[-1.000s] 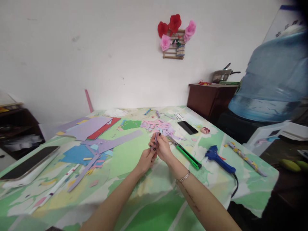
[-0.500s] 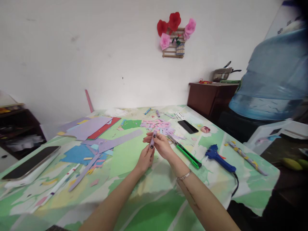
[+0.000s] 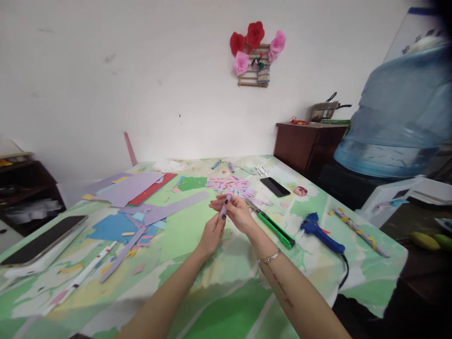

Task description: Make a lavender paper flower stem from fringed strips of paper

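Both hands meet above the middle of the table [image 3: 219, 301], which has a green patterned cover. My left hand [image 3: 212, 234] pinches the lower end of a small lilac paper strip [image 3: 225, 205] from below. My right hand [image 3: 236, 212] closes its fingers on the upper end of the same strip. Just beyond the hands lies a pile of pink and lilac paper pieces [image 3: 231, 184]. A green-handled cutter [image 3: 273, 226] lies right of my right hand.
A blue glue gun [image 3: 321, 235] with its cord, a braided stick [image 3: 360, 231] and a black phone [image 3: 275, 187] lie to the right. Coloured paper sheets [image 3: 130, 188], scraps and a large phone [image 3: 42, 240] cover the left. A water jug [image 3: 399, 113] stands at the right.
The hands have moved slightly away from me and the strip is now held more upright between them. Nothing on the table has moved.
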Available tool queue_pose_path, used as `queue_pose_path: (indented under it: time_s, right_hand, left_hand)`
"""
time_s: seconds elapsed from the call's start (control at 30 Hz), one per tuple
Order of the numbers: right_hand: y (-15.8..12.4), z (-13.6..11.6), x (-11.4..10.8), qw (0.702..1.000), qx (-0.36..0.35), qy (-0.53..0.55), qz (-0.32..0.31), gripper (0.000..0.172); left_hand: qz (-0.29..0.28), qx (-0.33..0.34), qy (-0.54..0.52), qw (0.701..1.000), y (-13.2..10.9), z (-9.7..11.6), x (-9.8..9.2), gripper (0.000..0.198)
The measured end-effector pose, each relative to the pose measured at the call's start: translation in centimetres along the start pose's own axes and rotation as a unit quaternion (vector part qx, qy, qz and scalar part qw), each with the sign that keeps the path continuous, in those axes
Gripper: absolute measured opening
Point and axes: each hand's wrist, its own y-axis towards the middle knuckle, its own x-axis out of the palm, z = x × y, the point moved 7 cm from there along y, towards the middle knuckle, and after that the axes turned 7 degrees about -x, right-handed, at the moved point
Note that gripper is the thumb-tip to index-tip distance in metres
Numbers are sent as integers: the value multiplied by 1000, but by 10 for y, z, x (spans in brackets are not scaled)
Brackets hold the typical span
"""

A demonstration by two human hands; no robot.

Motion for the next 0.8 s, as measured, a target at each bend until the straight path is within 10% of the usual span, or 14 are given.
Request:
queue_pose_path:
  time_s: [0.27, 0.8]
  right_hand:
    - [2, -3, -3, 999, -16, -43, 18, 28]
    - [0, 0, -1, 1000, 12, -17, -6, 33]
  left_hand:
    - [63, 85, 167, 980, -3, 11, -8, 28]
    - [-91, -113, -168, 975, -6, -7, 14, 41]
